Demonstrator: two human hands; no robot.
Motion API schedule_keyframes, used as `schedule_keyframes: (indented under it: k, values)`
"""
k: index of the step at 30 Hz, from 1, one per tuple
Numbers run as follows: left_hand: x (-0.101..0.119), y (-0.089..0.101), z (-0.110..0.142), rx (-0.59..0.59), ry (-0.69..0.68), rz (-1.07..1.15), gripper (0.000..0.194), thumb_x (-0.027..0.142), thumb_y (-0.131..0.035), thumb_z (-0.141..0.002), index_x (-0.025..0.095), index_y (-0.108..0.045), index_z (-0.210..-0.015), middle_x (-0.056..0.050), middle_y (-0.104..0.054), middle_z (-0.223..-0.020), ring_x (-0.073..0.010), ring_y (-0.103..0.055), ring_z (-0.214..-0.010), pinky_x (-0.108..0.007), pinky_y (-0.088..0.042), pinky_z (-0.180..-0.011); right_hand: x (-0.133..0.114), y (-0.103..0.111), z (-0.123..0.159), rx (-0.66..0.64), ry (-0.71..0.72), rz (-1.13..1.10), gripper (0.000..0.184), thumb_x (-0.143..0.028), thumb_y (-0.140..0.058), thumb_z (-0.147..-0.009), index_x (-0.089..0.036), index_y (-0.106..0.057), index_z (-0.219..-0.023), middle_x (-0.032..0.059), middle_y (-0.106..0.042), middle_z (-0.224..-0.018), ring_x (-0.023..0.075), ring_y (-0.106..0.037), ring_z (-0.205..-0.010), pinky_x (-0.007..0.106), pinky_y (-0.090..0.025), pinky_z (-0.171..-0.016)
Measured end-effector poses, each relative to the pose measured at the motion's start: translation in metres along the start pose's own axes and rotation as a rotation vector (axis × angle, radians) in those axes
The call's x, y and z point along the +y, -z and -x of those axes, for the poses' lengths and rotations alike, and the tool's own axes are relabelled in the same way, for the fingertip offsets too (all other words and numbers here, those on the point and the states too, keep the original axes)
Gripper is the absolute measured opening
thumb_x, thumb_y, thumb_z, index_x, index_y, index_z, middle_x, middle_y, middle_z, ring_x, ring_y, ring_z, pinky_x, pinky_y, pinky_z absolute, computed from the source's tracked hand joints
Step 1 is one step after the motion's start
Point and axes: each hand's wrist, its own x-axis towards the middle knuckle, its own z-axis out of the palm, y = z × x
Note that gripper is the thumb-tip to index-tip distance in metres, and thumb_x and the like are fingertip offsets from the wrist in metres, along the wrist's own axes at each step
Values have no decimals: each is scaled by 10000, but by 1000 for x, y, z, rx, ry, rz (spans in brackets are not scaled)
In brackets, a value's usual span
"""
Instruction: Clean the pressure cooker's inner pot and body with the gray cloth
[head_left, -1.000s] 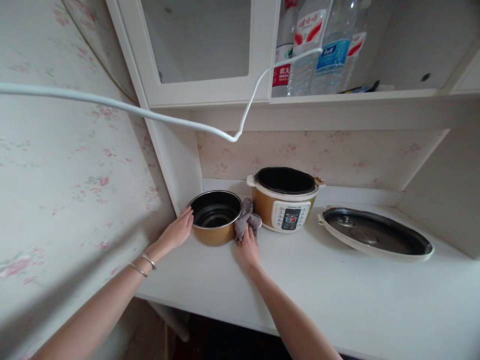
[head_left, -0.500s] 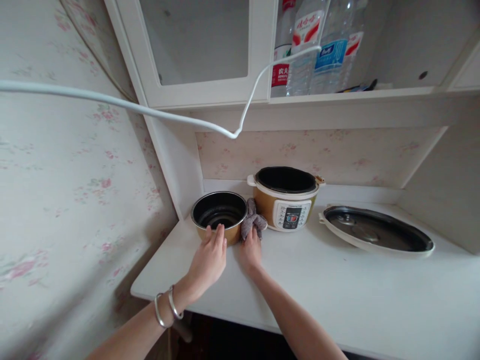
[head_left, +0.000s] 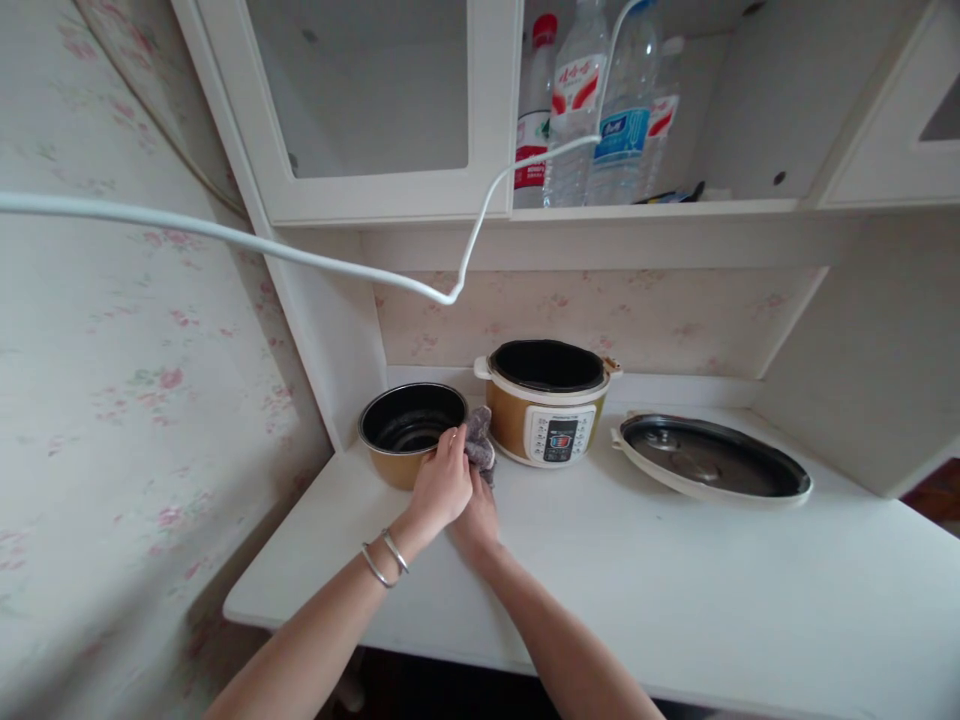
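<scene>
A round inner pot [head_left: 397, 470], black inside and gold outside, stands upright on the white counter. Beside its right wall is a bunched grey-brown cloth [head_left: 480, 440]. My left hand [head_left: 442, 480], with two silver bangles at the wrist, has its fingers closed at the pot's right rim, on the cloth's left edge. Just below and to the right, my right hand [head_left: 476, 515] grips the cloth's lower part against the pot; its fingertips are partly hidden. Close by on the right stands a gold and white electric cooker body [head_left: 510, 420], lidless, with a control panel.
The cooker's lid [head_left: 712, 460] lies inner side up on the right of the counter [head_left: 637, 600]. Several plastic bottles [head_left: 577, 110] stand in the open cupboard above. A white cable [head_left: 360, 268] hangs across the view in front. A flowered wall [head_left: 135, 420] borders the left.
My left hand has moved right from the pot's front rim to the cloth, and its straight fingers have bent. The right hand stays at the cloth. The whole view has shifted somewhat.
</scene>
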Motion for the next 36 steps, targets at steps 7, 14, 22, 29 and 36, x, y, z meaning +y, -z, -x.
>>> schedule_keyframes:
  k: [7, 14, 22, 29, 36]
  values:
    - [7, 12, 23, 20, 88, 360, 529, 320, -378, -958, 194, -283, -1462, -85, -238, -1560, -213, -241, -1425, -386, -280, -1150, 12, 40, -10, -158, -219, -404, 627, -277, -425, -887, -171, -271, -1485, 144, -495, -1378, 266, -530, -1187, 392, -455, -934]
    - [34, 13, 24, -135, 542, 1002, 679, 487, -579, -858, 178, -377, -1428, -125, -342, -1513, -263, -294, -1402, -403, -217, -1166, -3, 132, -20, -163, -338, -746, 414, -332, -474, -867, -212, -546, -1257, 61, -657, -1129, 244, -575, -1052, 392, -401, -954]
    - [89, 16, 1, -342, 737, 1571, 548, 417, -709, -777, 184, -565, -1251, -111, -646, -1220, -251, -584, -1159, -348, -471, -959, -5, 194, -18, -481, -537, -1374, 533, -592, -433, -899, -275, -536, -1314, 21, -453, -1438, 209, -441, -1276, 381, -335, -1038]
    - [73, 52, -72, -687, 973, 1524, 300, 362, -692, -748, 128, -667, -934, -138, -731, -852, -283, -702, -813, -389, -564, -728, 51, 231, -6, -361, -564, -1540, 412, -519, -531, -884, -182, -640, -1096, 118, -642, -1196, 189, -656, -891, 357, -449, -864]
    - [83, 85, -219, -331, 534, 1068, 318, 380, -731, -699, 131, -662, -884, -103, -727, -798, -252, -692, -760, -365, -548, -728, 120, 200, 51, -150, -775, -1250, 435, -521, -722, -729, -175, -653, -983, 63, -695, -894, 141, -612, -713, 282, -446, -725]
